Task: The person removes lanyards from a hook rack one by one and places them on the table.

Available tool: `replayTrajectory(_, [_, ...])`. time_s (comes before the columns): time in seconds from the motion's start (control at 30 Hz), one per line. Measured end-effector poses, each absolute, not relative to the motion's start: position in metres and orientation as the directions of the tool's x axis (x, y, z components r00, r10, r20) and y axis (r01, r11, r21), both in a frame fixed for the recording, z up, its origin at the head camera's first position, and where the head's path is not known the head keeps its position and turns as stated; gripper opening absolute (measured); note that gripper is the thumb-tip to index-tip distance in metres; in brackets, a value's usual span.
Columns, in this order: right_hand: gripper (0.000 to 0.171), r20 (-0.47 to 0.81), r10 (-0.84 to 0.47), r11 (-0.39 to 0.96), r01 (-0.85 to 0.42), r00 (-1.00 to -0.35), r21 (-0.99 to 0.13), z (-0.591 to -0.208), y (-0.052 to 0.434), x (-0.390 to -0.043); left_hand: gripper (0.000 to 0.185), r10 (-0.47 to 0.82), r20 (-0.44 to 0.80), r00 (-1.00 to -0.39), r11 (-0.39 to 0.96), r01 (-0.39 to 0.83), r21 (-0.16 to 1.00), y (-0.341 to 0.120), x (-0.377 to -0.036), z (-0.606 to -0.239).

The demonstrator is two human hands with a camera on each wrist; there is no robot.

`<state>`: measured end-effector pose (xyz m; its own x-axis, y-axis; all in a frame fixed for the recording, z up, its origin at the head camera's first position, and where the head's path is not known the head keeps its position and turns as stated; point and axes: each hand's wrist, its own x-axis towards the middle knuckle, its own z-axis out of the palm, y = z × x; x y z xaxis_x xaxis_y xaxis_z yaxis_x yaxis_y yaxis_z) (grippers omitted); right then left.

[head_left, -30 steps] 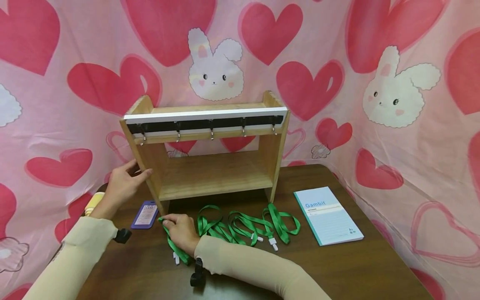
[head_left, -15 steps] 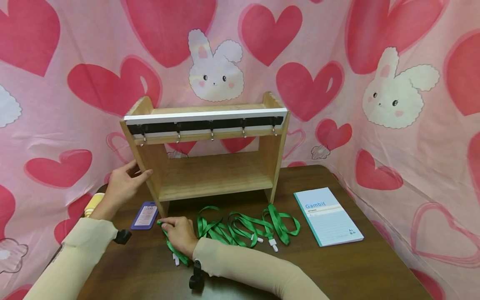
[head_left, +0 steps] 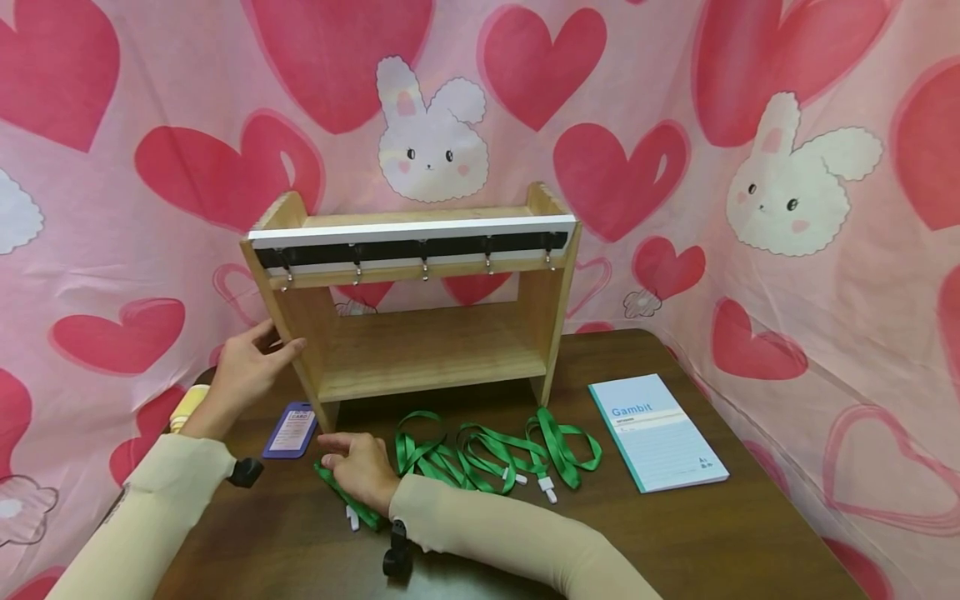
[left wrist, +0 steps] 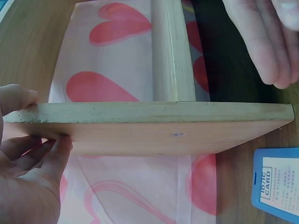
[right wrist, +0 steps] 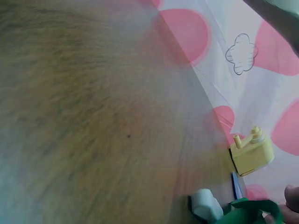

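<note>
My left hand (head_left: 243,371) grips the left side panel of a wooden shelf (head_left: 435,346); in the left wrist view its thumb lies over the panel's edge and the fingers press the outer face. My right hand (head_left: 363,471) is by the shelf's front left foot, thumb and forefinger spread apart. Just under it lies a bundled green lanyard (head_left: 335,481) with a white clip (head_left: 352,518). In the right wrist view part of the green lanyard (right wrist: 243,215) shows at the bottom, near the fingertips. More green lanyards (head_left: 480,454) lie in loops to the right.
A row of metal hooks (head_left: 424,268) hangs from the black strip across the shelf's front. A purple-blue card holder (head_left: 290,431) lies left of the shelf, near a yellow bottle (head_left: 187,407). A notebook (head_left: 660,433) lies at the right. Pink printed cloth hangs behind.
My right thumb and forefinger have parted and let go of the green lanyard's end, which has dropped slightly toward the table. My left hand has stayed on the shelf.
</note>
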<state>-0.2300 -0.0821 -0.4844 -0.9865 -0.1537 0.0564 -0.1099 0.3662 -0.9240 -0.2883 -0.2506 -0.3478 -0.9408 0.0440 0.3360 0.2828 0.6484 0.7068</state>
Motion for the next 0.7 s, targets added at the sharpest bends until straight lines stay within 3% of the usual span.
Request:
replayTrajectory(0.33, [0.038,0.079,-0.282,0.406,-0.193,-0.956,-0.893,-0.473,-0.068,-0.225,0.068,0.040,0.339,-0.940,0.644,0.283,0.710,-0.252,-0.287,-0.350])
replayTrajectory(0.7, [0.042,0.136,-0.473,0.087,-0.199,-0.871,-0.976,-0.426,-0.016,-0.231,0.067,0.035,0.353,-0.935,0.652,0.289,0.701,-0.250,-0.287,-0.347])
